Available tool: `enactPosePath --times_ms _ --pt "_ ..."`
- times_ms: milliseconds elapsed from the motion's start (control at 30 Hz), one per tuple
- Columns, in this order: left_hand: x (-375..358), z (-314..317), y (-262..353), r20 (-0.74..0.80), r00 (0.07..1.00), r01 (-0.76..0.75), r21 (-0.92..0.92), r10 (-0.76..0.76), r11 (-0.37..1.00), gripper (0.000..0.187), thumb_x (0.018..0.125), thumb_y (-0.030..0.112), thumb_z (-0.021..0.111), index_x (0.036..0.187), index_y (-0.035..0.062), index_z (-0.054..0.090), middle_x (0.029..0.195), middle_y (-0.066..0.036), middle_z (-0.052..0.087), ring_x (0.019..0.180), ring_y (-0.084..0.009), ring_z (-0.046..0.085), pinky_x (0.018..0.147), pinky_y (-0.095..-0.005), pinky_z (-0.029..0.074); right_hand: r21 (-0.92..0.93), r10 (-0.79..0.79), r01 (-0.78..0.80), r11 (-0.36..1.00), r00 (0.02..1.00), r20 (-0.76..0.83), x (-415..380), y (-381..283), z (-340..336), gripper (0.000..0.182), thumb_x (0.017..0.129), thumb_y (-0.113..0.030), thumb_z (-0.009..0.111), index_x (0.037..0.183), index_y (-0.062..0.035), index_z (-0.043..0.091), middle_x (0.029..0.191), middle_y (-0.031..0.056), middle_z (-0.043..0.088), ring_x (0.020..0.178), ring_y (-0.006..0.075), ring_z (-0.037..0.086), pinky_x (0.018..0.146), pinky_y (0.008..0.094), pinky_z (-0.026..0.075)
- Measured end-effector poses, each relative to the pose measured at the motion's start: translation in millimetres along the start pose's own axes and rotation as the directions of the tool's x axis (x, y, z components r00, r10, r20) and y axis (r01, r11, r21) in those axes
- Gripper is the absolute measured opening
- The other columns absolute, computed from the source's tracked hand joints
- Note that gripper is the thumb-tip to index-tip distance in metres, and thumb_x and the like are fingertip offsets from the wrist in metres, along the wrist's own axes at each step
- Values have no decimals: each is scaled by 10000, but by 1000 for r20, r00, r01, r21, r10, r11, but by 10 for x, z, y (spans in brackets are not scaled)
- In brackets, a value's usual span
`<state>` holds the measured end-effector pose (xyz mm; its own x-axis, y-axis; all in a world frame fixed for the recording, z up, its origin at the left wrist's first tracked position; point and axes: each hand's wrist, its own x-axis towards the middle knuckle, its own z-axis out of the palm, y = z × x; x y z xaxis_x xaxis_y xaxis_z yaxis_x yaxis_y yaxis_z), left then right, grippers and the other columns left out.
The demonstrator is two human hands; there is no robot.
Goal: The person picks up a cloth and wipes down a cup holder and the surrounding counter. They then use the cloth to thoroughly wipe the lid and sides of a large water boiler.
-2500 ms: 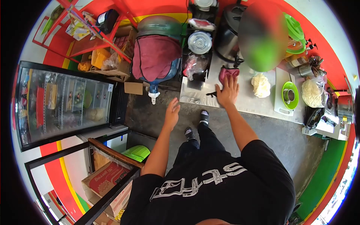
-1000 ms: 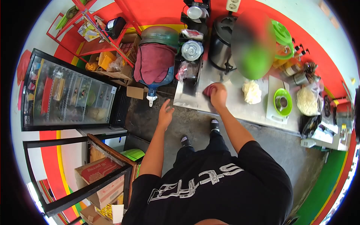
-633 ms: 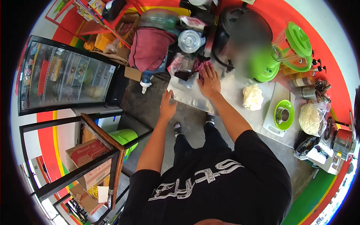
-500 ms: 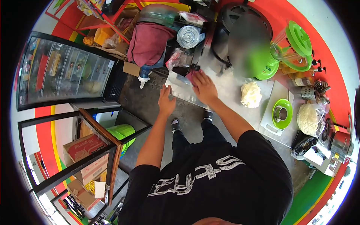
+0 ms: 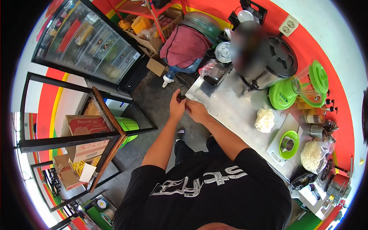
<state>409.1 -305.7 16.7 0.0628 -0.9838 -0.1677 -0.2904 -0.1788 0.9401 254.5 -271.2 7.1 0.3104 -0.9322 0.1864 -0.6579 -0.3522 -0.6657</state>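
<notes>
My left hand (image 5: 176, 108) and my right hand (image 5: 197, 111) are together in front of me, beside the near left corner of the metal table (image 5: 222, 100). Closed fingers of the left hand surround a small dark thing (image 5: 181, 97), mostly hidden; I cannot tell what it is. A little dark pink cloth (image 5: 188, 109) peeks out under the right hand's curled fingers. Both hands are over the floor, close to the table's edge.
On the table stand a large pot with a black lid (image 5: 281, 53), a green blender (image 5: 283, 94), a pale dough lump (image 5: 264, 120) and a green bowl (image 5: 288, 145) on a white board (image 5: 274, 149). A black-framed shelf (image 5: 103, 132) is at left, a glass-door fridge (image 5: 90, 44) behind.
My right hand has left the tabletop with the pink cloth and come to my left hand. The left hand has closed. The view has turned, shifting the table down and right.
</notes>
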Motion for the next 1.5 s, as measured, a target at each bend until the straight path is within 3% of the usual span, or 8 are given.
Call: enactPosePath --times_ms 100,200,300,500,767,967,1267,1500 --pt "-28 -50 311 16 998 69 -164 -67 984 529 987 78 651 1506 23 568 1484 -214 622 1293 -310 648 1095 -350 473 297 50 -68 952 996 69 -14 -214 -703 353 863 -73 674 1210 -49 731 1167 151 745 1072 373 710 949 432 577" --pt "108 -111 379 90 958 -275 34 271 961 400 1069 141 590 1449 19 625 1459 -187 644 1282 -283 643 1108 -346 457 283 79 -62 957 996 -47 -264 -88 -1244 324 841 -71 670 1154 -41 748 1107 167 754 1002 392 715 909 440 573" --pt "2 -36 753 505 863 -76 116 7 990 371 1117 202 541 1421 18 649 1452 -165 654 1323 -250 607 1129 -352 441 254 163 -140 957 984 -72 -613 73 -1845 352 832 -45 658 1174 -33 743 1088 184 757 963 390 725 861 423 580" --pt "-172 1010 1193 852 523 13 11 -16 1000 451 1099 178 568 1536 66 550 1483 -132 623 1352 -213 570 1151 -371 427 531 571 -397 749 793 -213 -1328 224 -2774 351 879 7 639 1220 6 725 927 97 766 704 150 662 674 289 536" --pt "-52 2532 1466 608 769 -216 -41 196 975 795 932 267 840 1582 115 409 1528 -197 511 1311 -307 596 1053 -404 516 71 423 -492 868 656 -625 -2003 669 -2832 375 863 -14 678 1237 -12 703 1124 188 754 939 341 727 855 401 575" --pt "-84 2874 1323 497 814 -267 -140 301 953 251 1048 326 697 1119 87 721 852 -47 695 678 -149 617 566 -346 492 -234 299 -470 851 800 -520 -2139 817 -2560 428 836 -109 762 1247 -39 666 1213 163 691 1036 409 615 957 485 519" --pt "-133 2634 1185 533 812 -224 -90 237 970 244 1059 284 690 1121 48 700 933 -24 699 873 -109 626 791 -291 507 28 405 -477 879 714 -571 -2153 1025 -2648 382 886 -109 737 1247 2 679 1151 207 737 1046 414 674 979 473 538" --pt "-344 2207 1138 635 742 -228 -64 216 972 187 1077 237 668 1133 62 698 1011 2 702 880 -81 611 813 -251 497 645 774 -431 632 305 -555 -1796 921 -2822 340 929 -79 679 1252 25 662 1101 249 748 1024 401 726 916 460 556"
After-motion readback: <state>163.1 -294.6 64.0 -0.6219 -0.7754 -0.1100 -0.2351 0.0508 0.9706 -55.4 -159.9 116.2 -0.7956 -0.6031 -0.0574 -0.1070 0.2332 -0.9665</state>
